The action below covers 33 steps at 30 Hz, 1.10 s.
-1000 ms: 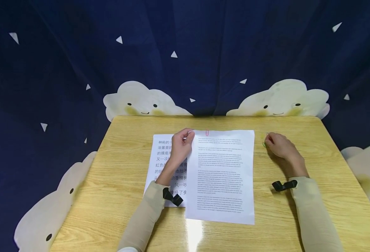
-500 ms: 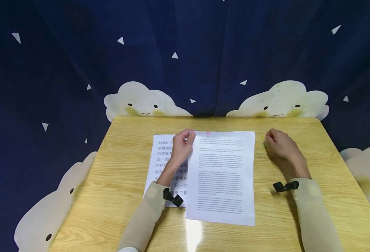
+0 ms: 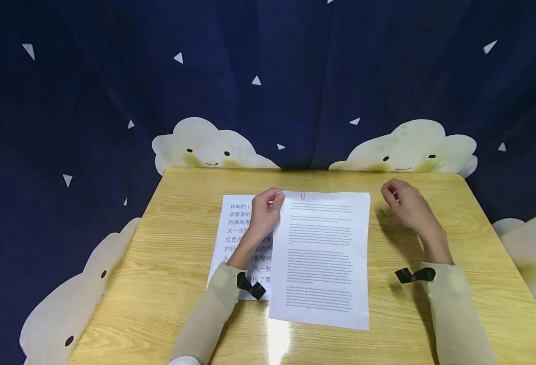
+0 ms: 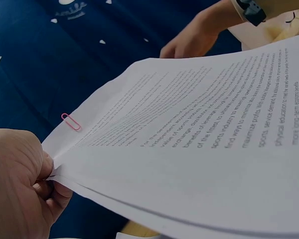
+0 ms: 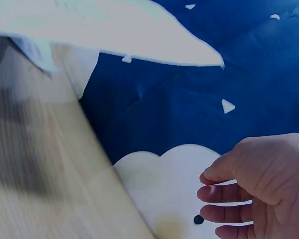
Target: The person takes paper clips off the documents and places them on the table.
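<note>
My left hand (image 3: 263, 213) pinches the upper left corner of some sheets of English text (image 3: 320, 253). The left wrist view shows this corner raised, with a second layer of paper (image 4: 154, 206) along the near edge. A pink paper clip (image 3: 302, 195) sits on the top edge. To the right of the sheets, my right hand (image 3: 406, 205) is raised over the table, fingers loosely bent. In the right wrist view its thumb and fingers (image 5: 226, 214) stand slightly apart, with nothing visible between them. A small green paper clip (image 3: 383, 213) lies on the table just below it.
A sheet with large Chinese characters (image 3: 231, 243) lies on the wooden table (image 3: 158, 284), partly under the left arm and the English sheets. Behind the table hangs a dark blue curtain (image 3: 295, 76) with clouds and white triangles. Black straps (image 3: 415, 275) are on both wrists.
My right hand has lifted up and back from beside the green paper clip, which is now uncovered on the table. My left hand keeps its pinch on the sheets, nearly still.
</note>
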Each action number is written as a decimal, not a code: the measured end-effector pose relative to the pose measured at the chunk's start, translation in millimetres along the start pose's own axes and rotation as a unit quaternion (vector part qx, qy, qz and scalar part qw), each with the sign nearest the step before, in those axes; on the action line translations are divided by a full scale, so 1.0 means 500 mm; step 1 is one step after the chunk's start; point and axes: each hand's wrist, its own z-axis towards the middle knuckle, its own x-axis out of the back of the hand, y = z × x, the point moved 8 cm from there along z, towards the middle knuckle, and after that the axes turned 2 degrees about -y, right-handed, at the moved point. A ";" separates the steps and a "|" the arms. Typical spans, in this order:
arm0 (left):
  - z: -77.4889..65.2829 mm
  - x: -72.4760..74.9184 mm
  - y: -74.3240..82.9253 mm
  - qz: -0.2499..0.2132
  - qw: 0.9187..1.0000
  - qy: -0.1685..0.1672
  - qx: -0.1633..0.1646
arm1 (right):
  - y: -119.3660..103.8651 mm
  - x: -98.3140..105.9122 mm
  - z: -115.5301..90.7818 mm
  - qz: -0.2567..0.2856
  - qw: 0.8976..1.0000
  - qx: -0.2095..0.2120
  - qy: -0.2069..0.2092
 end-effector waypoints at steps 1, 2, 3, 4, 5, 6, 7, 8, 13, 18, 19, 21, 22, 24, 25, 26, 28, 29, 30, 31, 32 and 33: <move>0.000 0.000 0.000 0.001 1.000 0.000 0.001 | -0.008 0.004 -0.002 0.000 1.000 0.006 0.006; 0.000 0.000 0.001 0.001 1.000 0.000 0.002 | -0.016 0.009 -0.004 0.001 1.000 0.013 0.012; 0.000 0.001 0.001 0.002 1.000 0.001 0.003 | -0.024 0.013 -0.005 0.002 1.000 0.019 0.017; 0.000 0.000 0.001 0.001 1.000 0.002 0.003 | -0.031 0.017 -0.006 0.005 0.999 0.024 0.021; -0.001 0.000 0.001 0.001 1.000 0.002 0.004 | -0.039 0.020 -0.007 0.008 0.999 0.030 0.024; 0.000 0.000 0.001 0.000 1.000 0.003 0.004 | -0.046 0.023 -0.007 0.012 0.999 0.036 0.026; -0.001 0.000 0.001 -0.001 1.000 0.003 0.004 | -0.053 0.025 -0.008 0.015 0.999 0.042 0.028; -0.001 -0.001 0.001 -0.003 1.000 0.003 0.005 | -0.060 0.027 -0.009 0.019 0.998 0.046 0.031; -0.002 -0.005 -0.001 -0.006 1.000 -0.003 0.008 | -0.092 0.035 -0.015 0.028 0.997 0.061 0.042; -0.003 -0.010 -0.001 -0.001 1.000 -0.009 0.002 | -0.119 0.039 -0.023 0.039 0.995 0.078 0.050; -0.002 -0.011 0.000 -0.002 1.000 -0.010 0.000 | -0.124 0.039 -0.024 0.040 0.994 0.083 0.052; -0.002 -0.012 0.001 -0.003 1.000 -0.011 -0.005 | -0.135 0.039 -0.027 0.039 0.994 0.090 0.054; -0.002 -0.013 0.002 -0.005 1.000 -0.012 -0.007 | -0.141 0.039 -0.029 0.036 0.994 0.093 0.054; -0.003 -0.015 0.003 -0.011 1.000 -0.015 -0.007 | -0.151 0.037 -0.031 0.032 0.994 0.095 0.053; -0.003 -0.016 0.004 -0.015 1.000 -0.016 -0.007 | -0.156 0.037 -0.032 0.030 0.994 0.096 0.053; -0.004 -0.017 0.004 -0.018 1.000 -0.018 -0.006 | -0.160 0.037 -0.034 0.028 0.994 0.095 0.053; -0.005 -0.020 0.004 -0.025 0.999 -0.021 -0.003 | -0.169 0.036 -0.036 0.025 0.994 0.096 0.054; -0.005 -0.021 0.004 -0.024 0.999 -0.022 -0.002 | -0.173 0.036 -0.037 0.024 0.993 0.099 0.056; -0.006 -0.023 0.003 -0.024 0.999 -0.022 -0.001 | -0.177 0.036 -0.038 0.023 0.993 0.103 0.059; -0.006 -0.024 0.003 -0.022 0.999 -0.023 0.000 | -0.181 0.035 -0.038 0.021 0.992 0.107 0.061; -0.007 -0.025 0.003 -0.020 1.000 -0.023 0.001 | -0.186 0.035 -0.039 0.020 0.991 0.113 0.065; -0.007 -0.027 0.003 -0.017 1.000 -0.024 0.001 | -0.191 0.034 -0.040 0.019 0.990 0.120 0.069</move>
